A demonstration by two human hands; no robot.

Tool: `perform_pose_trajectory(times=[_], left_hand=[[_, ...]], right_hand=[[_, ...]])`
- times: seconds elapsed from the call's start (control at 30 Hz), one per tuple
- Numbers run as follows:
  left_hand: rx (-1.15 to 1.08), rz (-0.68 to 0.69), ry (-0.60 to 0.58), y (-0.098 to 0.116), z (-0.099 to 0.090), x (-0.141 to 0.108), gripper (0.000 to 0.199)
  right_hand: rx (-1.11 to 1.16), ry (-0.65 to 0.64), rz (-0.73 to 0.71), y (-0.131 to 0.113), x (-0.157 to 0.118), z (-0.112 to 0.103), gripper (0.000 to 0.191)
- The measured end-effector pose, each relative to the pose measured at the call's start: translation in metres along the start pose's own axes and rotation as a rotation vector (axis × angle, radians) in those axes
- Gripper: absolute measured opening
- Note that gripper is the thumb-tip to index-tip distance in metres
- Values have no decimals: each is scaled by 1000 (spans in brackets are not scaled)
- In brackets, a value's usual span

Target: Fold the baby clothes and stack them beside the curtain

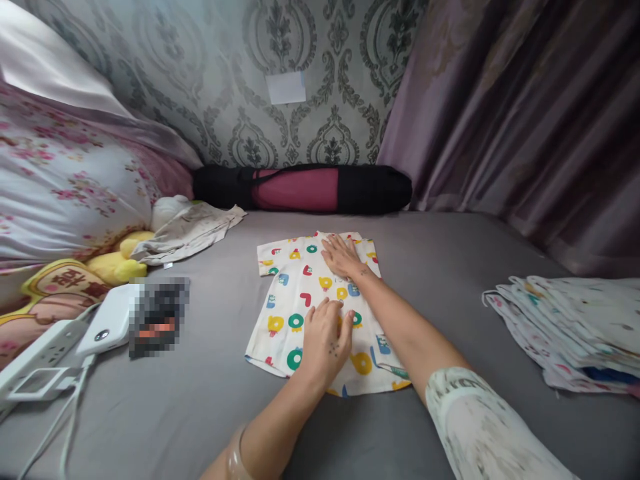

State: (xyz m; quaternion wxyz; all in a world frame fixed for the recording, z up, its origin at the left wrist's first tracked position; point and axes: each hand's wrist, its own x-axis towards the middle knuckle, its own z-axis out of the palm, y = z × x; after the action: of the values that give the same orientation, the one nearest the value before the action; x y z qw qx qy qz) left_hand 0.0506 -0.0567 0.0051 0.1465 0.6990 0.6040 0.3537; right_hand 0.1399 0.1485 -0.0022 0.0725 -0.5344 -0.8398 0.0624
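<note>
A small white short-sleeved shirt [280, 323] printed with colourful letters and ducks lies spread out on the grey sheet [210, 400]. Over the middle of its front is my left hand [327, 337], fingers stretched forward and apart. Farther up, near the collar and the right-hand shoulder, my right hand [341, 257] lies flat on the cloth with its fingers spread. Both hands hold nothing. The right-hand sleeve is partly covered by my right hand and arm, while the left-hand sleeve lies out to the side.
Folded clothes [575, 327] are stacked at the right. On the left are a power strip [45, 353], a white power bank [113, 317] with cables, a blurred-out item, yellow plush toys [117, 263] and a crumpled pale cloth [193, 230]. A long black-and-maroon bag [300, 189] lies along the wall.
</note>
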Motion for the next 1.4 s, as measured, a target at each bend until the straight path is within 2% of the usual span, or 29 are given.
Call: perform_pose_trajectory(times=[0.07, 0.17, 0.3, 0.4, 0.5, 0.6, 0.73, 0.9, 1.03, 1.13, 1.2, 1.4], left_hand=[[1, -7, 1, -2, -1, 2, 18], [8, -15, -23, -5, -3, 4, 16], [-5, 1, -11, -7, -4, 5, 14], [-20, 26, 13, -7, -4, 5, 13], [-21, 39, 6, -6, -4, 5, 15], [-18, 31, -19, -6, -5, 6, 15], [-7, 3, -43, -7, -7, 7, 16], [18, -81, -55, -6, -12, 9, 19], [11, -124, -77, -6, -13, 11, 23], [5, -126, -69, -9, -13, 12, 25], [7, -130, -64, -12, -12, 12, 26], [8, -167, -82, -14, -13, 15, 26]], right_hand=[[30, -34, 12, -2, 2, 3, 56], [90, -8, 15, 0, 5, 5, 56], [262, 99, 43, 12, 3, -4, 54], [241, 169, 65, 24, -14, -13, 54], [108, 86, 77, 28, -39, -14, 56], [25, 11, 122, 22, -57, -5, 58], [17, 54, 150, 15, -60, 6, 56], [198, 110, 127, 26, -61, -3, 55], [228, 94, 153, 32, -97, -12, 61], [161, -15, 178, 23, -132, -12, 68], [106, -31, 185, 15, -148, -9, 69], [35, 20, 185, 5, -153, -8, 67]])
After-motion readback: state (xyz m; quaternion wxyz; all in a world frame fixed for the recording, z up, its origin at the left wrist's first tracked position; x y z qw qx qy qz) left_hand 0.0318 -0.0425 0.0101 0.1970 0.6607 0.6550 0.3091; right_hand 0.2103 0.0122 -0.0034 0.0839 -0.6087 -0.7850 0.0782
